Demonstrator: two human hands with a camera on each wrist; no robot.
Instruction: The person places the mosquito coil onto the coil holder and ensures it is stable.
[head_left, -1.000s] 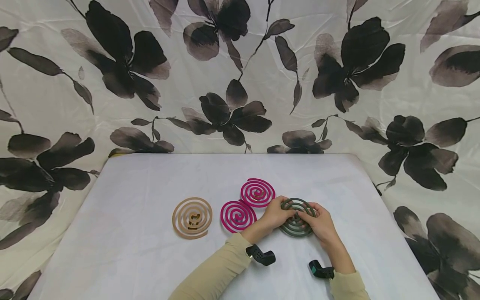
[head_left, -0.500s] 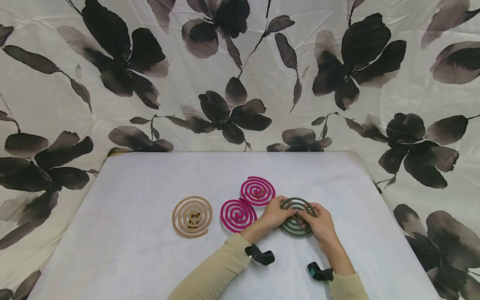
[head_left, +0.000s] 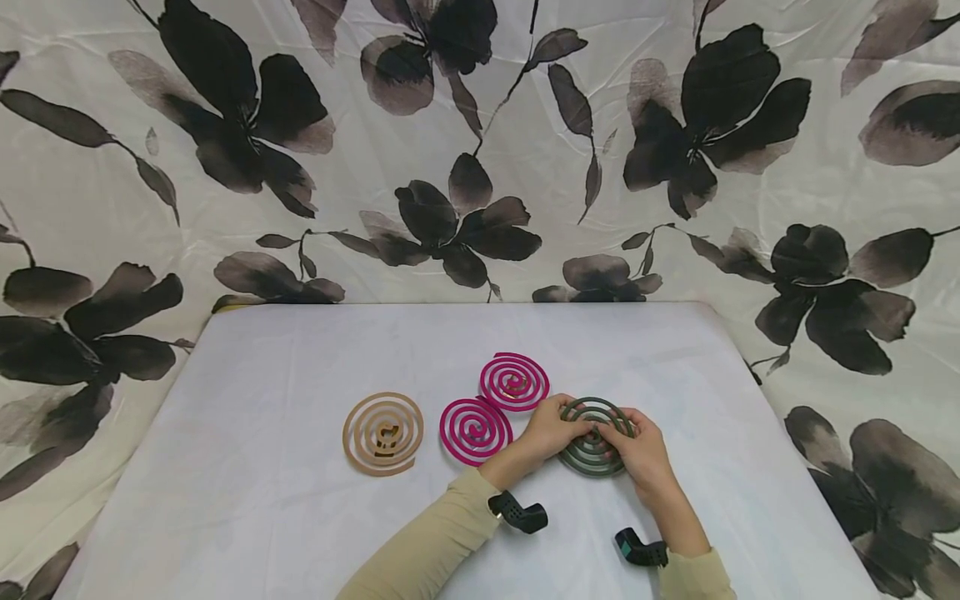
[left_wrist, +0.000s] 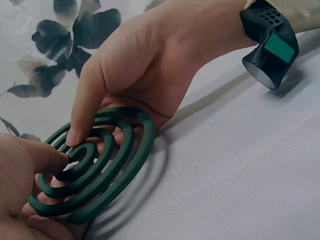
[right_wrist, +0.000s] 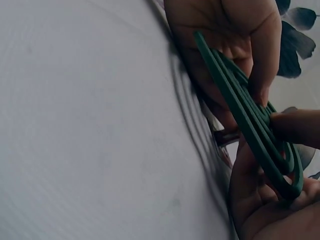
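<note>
A dark green mosquito coil (head_left: pixel 594 472) is held slightly above the white-covered table by both hands. My left hand (head_left: pixel 551 429) grips its left side, with the thumb on top near the centre and fingers underneath. From the right, my right hand (head_left: pixel 647 450) holds it the same way. In the left wrist view the thumbs meet close to the middle of the green coil (left_wrist: pixel 121 182), whose rings look nested and level with one another. The right wrist view has the coil edge-on and tilted, its shadow on the cloth. A small shiny piece (right_wrist: pixel 227 137) shows beneath it, partly hidden.
Two magenta coils (head_left: pixel 476 432) lie touching, left of my left hand. Farther left is a tan coil (head_left: pixel 383 434) with small brassy pieces at its centre. The white tabletop (head_left: pixel 247 500) ends at a floral cloth backdrop (head_left: pixel 465 233).
Both hands keep their grip on the green coil, which has barely moved. The whole head view has shifted very slightly.
</note>
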